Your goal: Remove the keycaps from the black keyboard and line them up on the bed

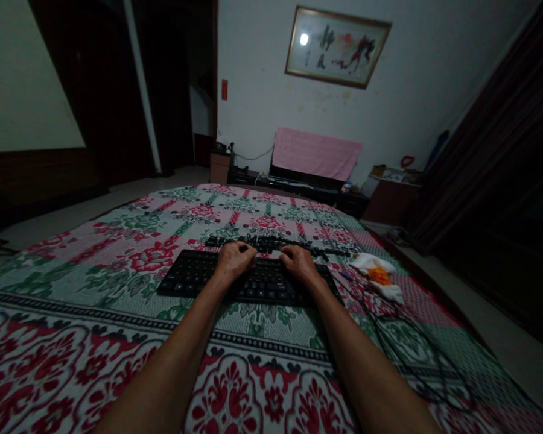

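Observation:
A black keyboard [253,283] lies across the patterned bedspread in front of me. Over its back edge my left hand [234,260] is closed, fingers pinching a small black piece that looks like a keycap [243,248]. My right hand [298,263], also closed, hovers above the right half of the keyboard. Between its thumb and fingers is a small white piece [277,254], too small to tell its material. Just behind the keyboard runs a row of loose black keycaps [314,246], partly hidden by both hands. Some keys of the keyboard are covered by my hands and wrists.
Right of the keyboard lies a crumpled white and orange packet [379,276]. A black cable [389,343] loops across the bedspread [131,355] nearby. Beyond the bed stand a low cabinet with a pink cloth [317,153] and a side cabinet [389,196].

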`<state>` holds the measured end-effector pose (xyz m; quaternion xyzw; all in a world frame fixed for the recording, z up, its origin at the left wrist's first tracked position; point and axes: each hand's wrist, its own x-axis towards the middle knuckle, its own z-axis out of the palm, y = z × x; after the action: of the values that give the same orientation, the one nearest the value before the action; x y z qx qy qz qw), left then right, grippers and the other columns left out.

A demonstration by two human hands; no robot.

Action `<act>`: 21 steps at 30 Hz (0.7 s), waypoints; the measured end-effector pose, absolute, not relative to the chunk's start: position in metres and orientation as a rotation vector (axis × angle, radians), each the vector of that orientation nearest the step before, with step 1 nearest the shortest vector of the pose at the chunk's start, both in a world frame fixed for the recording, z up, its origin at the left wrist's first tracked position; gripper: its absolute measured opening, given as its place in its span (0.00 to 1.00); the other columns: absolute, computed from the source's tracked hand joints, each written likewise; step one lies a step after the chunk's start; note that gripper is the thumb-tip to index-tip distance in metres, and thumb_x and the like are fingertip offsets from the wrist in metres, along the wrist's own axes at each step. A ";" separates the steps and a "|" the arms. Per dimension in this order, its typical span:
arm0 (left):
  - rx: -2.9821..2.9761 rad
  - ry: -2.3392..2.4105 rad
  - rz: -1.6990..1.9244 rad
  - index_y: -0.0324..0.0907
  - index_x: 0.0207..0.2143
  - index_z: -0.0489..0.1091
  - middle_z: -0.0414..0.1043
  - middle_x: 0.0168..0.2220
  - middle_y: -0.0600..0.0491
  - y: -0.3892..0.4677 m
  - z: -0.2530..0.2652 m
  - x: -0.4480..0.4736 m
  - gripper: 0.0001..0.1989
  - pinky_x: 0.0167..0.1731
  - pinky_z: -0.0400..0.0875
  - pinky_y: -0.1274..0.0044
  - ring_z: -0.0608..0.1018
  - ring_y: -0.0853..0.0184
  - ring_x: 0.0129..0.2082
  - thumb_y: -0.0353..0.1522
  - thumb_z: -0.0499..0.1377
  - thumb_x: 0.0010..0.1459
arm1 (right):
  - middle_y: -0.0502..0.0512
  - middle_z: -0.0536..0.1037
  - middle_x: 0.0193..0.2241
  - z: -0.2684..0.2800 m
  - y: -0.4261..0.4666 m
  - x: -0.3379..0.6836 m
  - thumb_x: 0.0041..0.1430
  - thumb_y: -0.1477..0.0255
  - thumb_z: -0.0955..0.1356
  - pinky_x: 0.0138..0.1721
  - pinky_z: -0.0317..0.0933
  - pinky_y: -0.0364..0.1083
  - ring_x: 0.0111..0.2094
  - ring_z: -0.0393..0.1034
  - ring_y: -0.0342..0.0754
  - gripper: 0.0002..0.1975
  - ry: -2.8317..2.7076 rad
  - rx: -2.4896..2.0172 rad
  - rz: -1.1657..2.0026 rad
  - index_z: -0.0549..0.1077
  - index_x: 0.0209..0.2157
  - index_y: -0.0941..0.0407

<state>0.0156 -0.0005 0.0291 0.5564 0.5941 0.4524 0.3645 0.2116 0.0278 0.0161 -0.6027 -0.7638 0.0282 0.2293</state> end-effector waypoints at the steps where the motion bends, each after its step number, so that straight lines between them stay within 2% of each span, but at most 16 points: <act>1: 1.436 1.525 1.115 0.38 0.28 0.72 0.75 0.21 0.51 -0.003 0.032 0.018 0.11 0.16 0.63 0.83 0.75 0.68 0.19 0.37 0.57 0.45 | 0.54 0.76 0.39 0.016 0.022 0.215 0.55 0.67 0.63 0.44 0.58 0.41 0.41 0.69 0.46 0.14 -2.106 -1.666 0.076 0.74 0.41 0.54; 6: 1.459 1.562 0.958 0.38 0.28 0.71 0.73 0.20 0.52 -0.012 0.040 0.026 0.11 0.15 0.63 0.82 0.74 0.68 0.17 0.36 0.58 0.44 | 0.53 0.75 0.41 0.016 0.007 0.228 0.52 0.58 0.65 0.44 0.57 0.45 0.43 0.68 0.49 0.18 -2.169 -1.698 0.183 0.73 0.42 0.50; 12: 1.503 1.578 0.881 0.37 0.29 0.70 0.73 0.20 0.51 -0.015 0.043 0.027 0.09 0.15 0.63 0.82 0.74 0.67 0.18 0.34 0.57 0.46 | 0.51 0.76 0.41 0.017 0.009 0.227 0.55 0.60 0.63 0.46 0.55 0.46 0.45 0.68 0.48 0.16 -2.153 -1.705 0.227 0.74 0.42 0.49; 21: 1.505 1.632 0.851 0.38 0.28 0.70 0.73 0.20 0.52 -0.013 0.042 0.022 0.08 0.15 0.62 0.83 0.74 0.68 0.17 0.34 0.58 0.44 | 0.51 0.77 0.40 0.015 0.014 0.219 0.54 0.60 0.64 0.46 0.56 0.48 0.44 0.69 0.50 0.16 -2.107 -1.794 0.265 0.74 0.42 0.49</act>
<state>0.0219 -0.0130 0.0420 0.5875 0.6368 0.3322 0.3729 0.2189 0.0136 0.0153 -0.6348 -0.7456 0.0939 0.1796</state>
